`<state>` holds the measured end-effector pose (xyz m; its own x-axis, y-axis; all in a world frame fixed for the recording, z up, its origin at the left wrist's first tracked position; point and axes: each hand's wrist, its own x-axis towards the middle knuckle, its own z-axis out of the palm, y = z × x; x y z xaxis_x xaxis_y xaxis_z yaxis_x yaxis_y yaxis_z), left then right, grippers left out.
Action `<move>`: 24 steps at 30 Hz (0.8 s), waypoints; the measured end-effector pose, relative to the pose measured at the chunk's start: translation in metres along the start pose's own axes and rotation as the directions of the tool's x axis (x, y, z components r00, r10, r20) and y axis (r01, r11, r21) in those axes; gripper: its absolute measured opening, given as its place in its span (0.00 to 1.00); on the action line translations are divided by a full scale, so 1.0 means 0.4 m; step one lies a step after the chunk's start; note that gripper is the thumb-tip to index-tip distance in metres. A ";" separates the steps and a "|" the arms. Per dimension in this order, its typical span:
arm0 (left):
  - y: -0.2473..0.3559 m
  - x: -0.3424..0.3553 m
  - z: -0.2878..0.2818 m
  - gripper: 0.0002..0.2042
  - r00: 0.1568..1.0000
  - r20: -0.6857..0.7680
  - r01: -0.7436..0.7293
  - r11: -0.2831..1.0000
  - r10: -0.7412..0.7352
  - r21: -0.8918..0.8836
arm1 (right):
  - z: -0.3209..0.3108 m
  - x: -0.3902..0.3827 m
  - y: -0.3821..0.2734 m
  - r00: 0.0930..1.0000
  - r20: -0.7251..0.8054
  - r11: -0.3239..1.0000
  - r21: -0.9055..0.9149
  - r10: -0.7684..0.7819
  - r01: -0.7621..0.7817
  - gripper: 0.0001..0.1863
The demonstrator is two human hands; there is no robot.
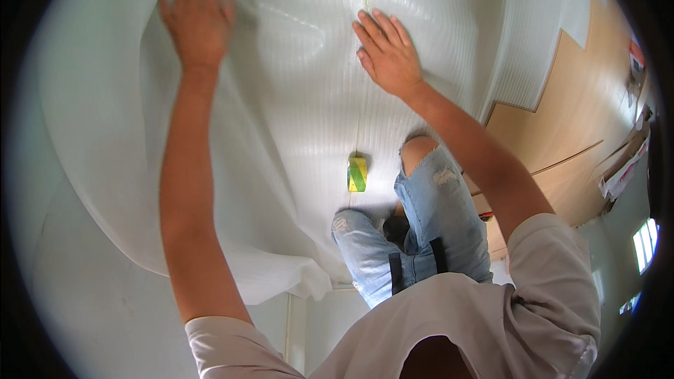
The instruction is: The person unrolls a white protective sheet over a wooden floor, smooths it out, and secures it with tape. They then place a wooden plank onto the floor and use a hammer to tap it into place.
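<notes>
A white ribbed foam underlay sheet (pixel 309 98) spreads in front of me, with a thin seam running away from me down its middle. My right hand (pixel 390 55) lies flat on the sheet beside the seam, fingers stretched out. Far to the left, my left hand (pixel 200 24) is over a loose, wrinkled part of the sheet, its fingers spread and blurred by motion. Whether it touches the sheet I cannot tell. A green and yellow roll of tape (pixel 357 173) rests on the seam, just in front of my knees.
Light wood floor planks (pixel 544 137) with a stepped edge lie at the right. The sheet's left side curves up by a pale wall (pixel 91 260), and its near edge bunches near my left knee. Assorted items (pixel 625 168) line the far right, near a bright window (pixel 644 245).
</notes>
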<state>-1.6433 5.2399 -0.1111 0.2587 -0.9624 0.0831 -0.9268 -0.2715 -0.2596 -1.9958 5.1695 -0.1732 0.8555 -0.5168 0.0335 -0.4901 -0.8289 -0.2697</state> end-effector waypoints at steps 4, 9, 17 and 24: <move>0.120 -0.142 0.072 0.29 0.984 0.020 -0.160 0.927 0.177 -0.338 | -0.007 0.109 0.047 0.991 -0.056 0.992 -0.017 -0.122 0.121 0.27; 0.123 -0.150 0.176 0.29 0.995 0.096 0.022 0.924 0.015 -0.381 | -0.088 0.309 0.123 0.971 -0.236 0.997 0.058 -0.029 0.044 0.25; 0.092 0.046 0.170 0.29 0.989 0.149 0.011 0.975 0.023 -0.223 | 0.035 0.540 0.426 0.945 -0.189 0.947 -0.130 0.266 -0.292 0.28; 0.103 0.193 0.190 0.26 0.999 -0.007 -0.039 0.970 0.038 -0.242 | 0.057 0.631 0.379 0.912 -0.355 0.973 -0.026 0.204 -0.227 0.31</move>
<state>-1.6407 5.1536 -0.1886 0.2212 -0.9720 0.0796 -0.9744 -0.2236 -0.0221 -1.8504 4.9183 -0.2275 0.6215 -0.7163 0.3172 -0.6761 -0.6950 -0.2448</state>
